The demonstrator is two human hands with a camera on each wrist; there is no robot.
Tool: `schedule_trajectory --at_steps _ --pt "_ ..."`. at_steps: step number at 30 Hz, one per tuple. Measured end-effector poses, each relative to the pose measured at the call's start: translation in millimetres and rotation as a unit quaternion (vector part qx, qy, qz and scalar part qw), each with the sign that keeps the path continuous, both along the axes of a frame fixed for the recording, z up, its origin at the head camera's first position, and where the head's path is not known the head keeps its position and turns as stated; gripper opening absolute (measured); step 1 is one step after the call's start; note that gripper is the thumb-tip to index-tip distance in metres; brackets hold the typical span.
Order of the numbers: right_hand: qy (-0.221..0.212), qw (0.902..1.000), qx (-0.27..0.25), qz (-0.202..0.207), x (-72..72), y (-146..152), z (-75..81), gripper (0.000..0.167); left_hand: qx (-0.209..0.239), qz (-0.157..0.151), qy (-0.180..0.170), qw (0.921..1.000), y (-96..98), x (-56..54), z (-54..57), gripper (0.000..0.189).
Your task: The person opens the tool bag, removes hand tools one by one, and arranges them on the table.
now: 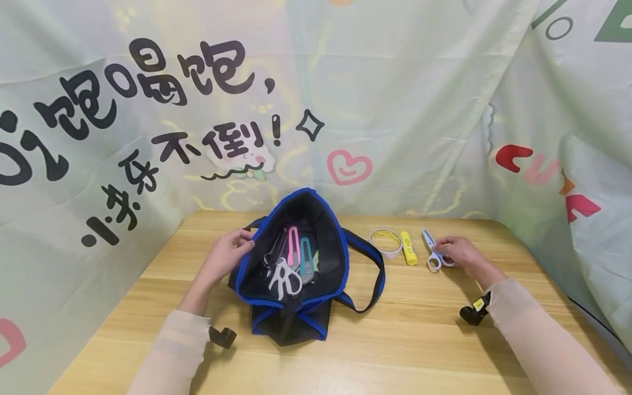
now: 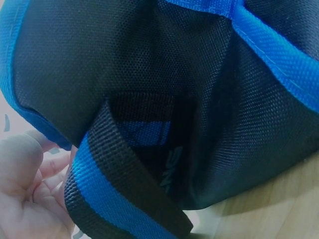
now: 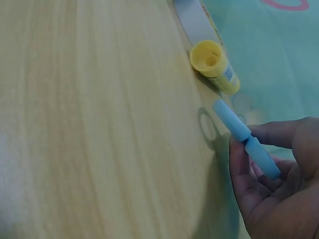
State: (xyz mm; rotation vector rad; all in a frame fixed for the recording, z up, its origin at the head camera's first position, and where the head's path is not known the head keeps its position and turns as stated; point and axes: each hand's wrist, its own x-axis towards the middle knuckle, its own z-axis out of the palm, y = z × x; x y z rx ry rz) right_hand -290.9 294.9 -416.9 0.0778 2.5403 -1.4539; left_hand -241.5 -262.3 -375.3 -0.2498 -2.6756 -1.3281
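A black fabric bag with blue edging (image 1: 316,211) stands wide open on the table. My left hand (image 1: 227,257) holds its left rim; in the left wrist view the thumb lies against the edge, beside a blue-striped strap (image 2: 107,186). Inside the bag lie white-handled scissors (image 1: 280,277), a pink utility knife (image 1: 293,249), a teal utility knife (image 1: 306,258) and dark-handled scissors (image 1: 277,247). Over on the right, my right hand (image 1: 463,253) pinches light blue scissors (image 3: 232,120) between thumb and fingers. Their handles appear raised off the table in the right wrist view.
A yellow glue stick (image 1: 408,249) lies just left of the light blue scissors, with a roll of tape (image 1: 391,254) beside it. The bag's right strap (image 1: 369,248) loops onto the wooden table (image 1: 405,351). Printed cloth (image 1: 419,109) hangs behind and at both sides.
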Motion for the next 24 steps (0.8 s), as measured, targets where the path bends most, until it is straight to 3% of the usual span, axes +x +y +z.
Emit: schedule_trajectory --at_steps 4,9,15,24 --pt "0.001 0.9999 0.010 -0.005 -1.9 -1.9 -4.9 0.041 0.001 0.000 0.003 1.0000 -0.1 -0.3 -0.6 0.024" --pt "0.008 0.9981 0.059 -0.011 -4.1 -5.5 -6.3 0.037 0.004 0.003 0.001 1.0000 0.5 -0.4 -1.6 0.023" --pt "0.033 0.9882 0.149 -0.011 -5.6 -11.0 -5.4 0.037 0.004 0.002 0.001 1.0000 0.2 0.6 -2.0 0.023" --pt "0.069 0.9732 0.219 -0.019 0.0 -19.8 -7.0 0.036 0.001 0.001 0.004 1.0000 -0.3 0.9 -0.6 0.024"
